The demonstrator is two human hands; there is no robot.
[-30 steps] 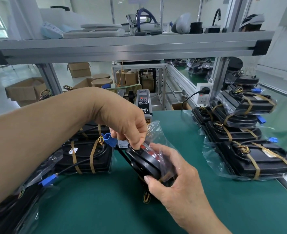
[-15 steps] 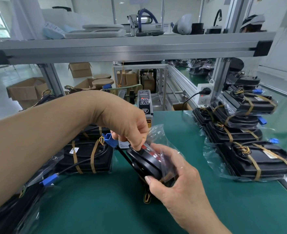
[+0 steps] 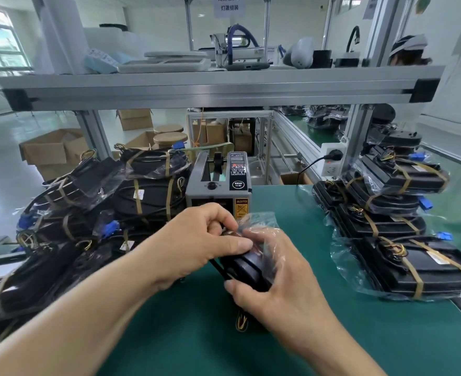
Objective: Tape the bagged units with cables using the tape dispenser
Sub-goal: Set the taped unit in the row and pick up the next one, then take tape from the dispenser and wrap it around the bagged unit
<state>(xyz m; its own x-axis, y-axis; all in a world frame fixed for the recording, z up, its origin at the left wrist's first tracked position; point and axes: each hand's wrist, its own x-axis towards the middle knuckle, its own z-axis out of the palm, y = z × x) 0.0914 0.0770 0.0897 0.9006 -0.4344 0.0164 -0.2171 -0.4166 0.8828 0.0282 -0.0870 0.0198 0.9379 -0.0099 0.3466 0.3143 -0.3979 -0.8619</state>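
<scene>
1. Head view. A black bagged unit (image 3: 247,267) is held on edge between both hands, over the green mat (image 3: 169,340).
2. The left hand (image 3: 205,240) is seen with fingers curled. Thumb and fingertips are pinched on the unit's top edge, where the clear bag (image 3: 262,221) is bunched.
3. The right hand (image 3: 283,291) is wrapped round the unit's right side, with the thumb pressed on the lower near corner. Its fingers are partly veiled by bag film.
4. A black cable (image 3: 218,267) is seen along the unit's left edge, under the left hand. Yellow-green wire ends (image 3: 241,321) are noted just below the right thumb.
5. The grey tape dispenser (image 3: 218,185) is placed just beyond the left hand's knuckles, upright.
6. A heap of taped units (image 3: 148,185) is piled to the left of the left hand.
7. A stack of taped units (image 3: 400,256) is set well apart to the right of the right hand.
8. Whether tape is on the held unit cannot be told.
</scene>
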